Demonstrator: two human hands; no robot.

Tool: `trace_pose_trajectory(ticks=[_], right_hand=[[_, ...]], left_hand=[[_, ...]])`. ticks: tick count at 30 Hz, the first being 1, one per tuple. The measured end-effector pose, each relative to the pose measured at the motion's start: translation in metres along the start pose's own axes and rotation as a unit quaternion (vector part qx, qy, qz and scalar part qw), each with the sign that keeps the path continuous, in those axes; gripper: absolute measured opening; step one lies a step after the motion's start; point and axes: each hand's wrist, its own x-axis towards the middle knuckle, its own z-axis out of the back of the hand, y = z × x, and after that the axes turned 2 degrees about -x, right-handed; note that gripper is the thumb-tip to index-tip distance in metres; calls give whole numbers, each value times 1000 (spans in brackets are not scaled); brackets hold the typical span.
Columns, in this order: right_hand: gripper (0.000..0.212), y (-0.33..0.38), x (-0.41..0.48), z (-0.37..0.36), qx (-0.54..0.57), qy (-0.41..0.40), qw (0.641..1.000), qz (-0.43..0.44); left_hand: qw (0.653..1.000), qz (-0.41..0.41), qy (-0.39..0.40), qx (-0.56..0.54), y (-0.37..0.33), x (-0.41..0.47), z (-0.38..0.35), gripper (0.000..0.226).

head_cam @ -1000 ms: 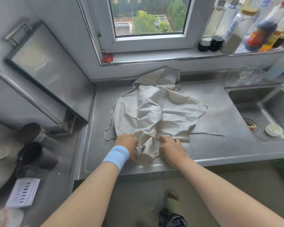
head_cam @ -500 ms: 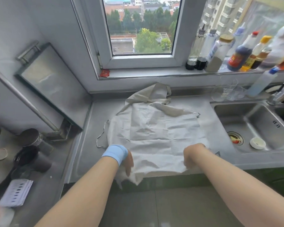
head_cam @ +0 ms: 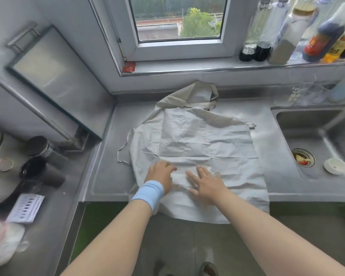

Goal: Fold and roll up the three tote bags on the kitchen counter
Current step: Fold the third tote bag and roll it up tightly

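The steel counter (head_cam: 287,188) bore the top tote bag (head_cam: 197,144) spread flat with its near edge overhanging, so a pull might have slid it off, while left hand (head_cam: 160,177) and right hand (head_cam: 207,184) lay spread palm-down, pinching nothing, creases possibly folding in.

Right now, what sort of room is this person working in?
Most likely a home kitchen. A stainless steel sink with food scraps in its drain is set into the grey metal counter, and tall sauce and seasoning bottles line the windowsill. Both hands press flat on a pale cloth tote bag.
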Motion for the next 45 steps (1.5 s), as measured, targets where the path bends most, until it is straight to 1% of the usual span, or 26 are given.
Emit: trace_pose_trajectory(ticks=[2, 3, 5, 7, 9, 11, 14, 17, 19, 20, 21, 22, 24, 26, 28, 31, 33, 34, 36, 38, 39, 40, 42, 43, 44, 45], right_hand=[[71, -6, 2, 1, -48, 1, 998, -29], [70, -5, 3, 6, -67, -8, 997, -44], [67, 5, 6, 18, -85, -33, 992, -82], [65, 24, 10, 27, -93, -85, 989, -73], [56, 44, 16, 26, -91, -131, 987, 9], [58, 63, 20, 17, -52, -107, 990, 71], [72, 83, 23, 1, -29, -34, 997, 59], [83, 87, 22, -9, -60, -13, 997, 40], [89, 91, 22, -15, -76, -17, 997, 30], [92, 93, 21, -17, -77, -18, 997, 25], [96, 95, 22, -19, -76, -16, 997, 21], [99, 97, 23, -19, -73, -13, 997, 19], [99, 99, 26, -21, -65, -4, 998, 16], [92, 100, 28, -22, -56, -5, 998, 11], [83, 100, 31, -23, -46, -3, 999, 8], [89, 102, 30, -21, -46, 11, 999, 6], [96, 102, 27, -14, -48, 19, 999, 11], [95, 101, 27, -8, -35, 20, 999, 15], [75, 100, 25, 6, 43, -15, 999, 15], [50, 98, 25, 24, 201, -70, 977, -17], [45, 97, 24, 36, 305, -91, 947, -40], [41, 95, 22, 50, 408, -106, 905, -59], [25, 88, 17, 79, 553, -119, 822, -71], [21, 83, 15, 94, 594, -116, 793, -73], [26, 77, 12, 107, 615, -113, 777, -71], [36, 70, 9, 116, 621, -107, 773, -71]], left_hand=[[992, 21, -117, -35, 15, -5, 9, 49], [985, 46, -158, -47, 24, -7, 14, 50], [975, 116, -181, -59, 39, -7, 22, 49], [963, 209, -133, -107, 50, -8, 24, 55], [940, 283, -53, -184, 60, -9, 20, 59], [904, 342, 9, -257, 64, -11, 15, 61], [829, 417, 54, -370, 69, -15, 8, 54], [784, 400, 51, -472, 83, -7, -2, 41], [787, 388, 53, -478, 99, 0, -17, 31], [797, 379, 68, -465, 101, 0, -19, 35], [808, 364, 86, -454, 102, -4, -19, 48], [803, 363, 117, -459, 97, -10, -17, 59], [777, 364, 166, -486, 87, -26, 0, 61], [781, 346, 200, -480, 85, -29, 3, 47], [781, 327, 206, -491, 85, -29, 5, 33], [795, 313, 172, -491, 97, -34, 5, 50], [786, 307, 108, -526, 110, -36, 8, 44], [781, 292, 83, -546, 115, -37, 12, 41], [771, 250, 70, -581, 119, -41, 29, 53], [751, 204, 78, -623, 112, -45, 48, 59], [749, 189, 85, -629, 106, -44, 55, 58], [750, 169, 85, -634, 98, -43, 61, 59], [778, 132, 87, -608, 74, -38, 70, 68], [807, 109, 93, -572, 62, -35, 74, 75], [841, 82, 104, -524, 48, -32, 78, 80], [873, 60, 120, -469, 32, -29, 79, 80]])
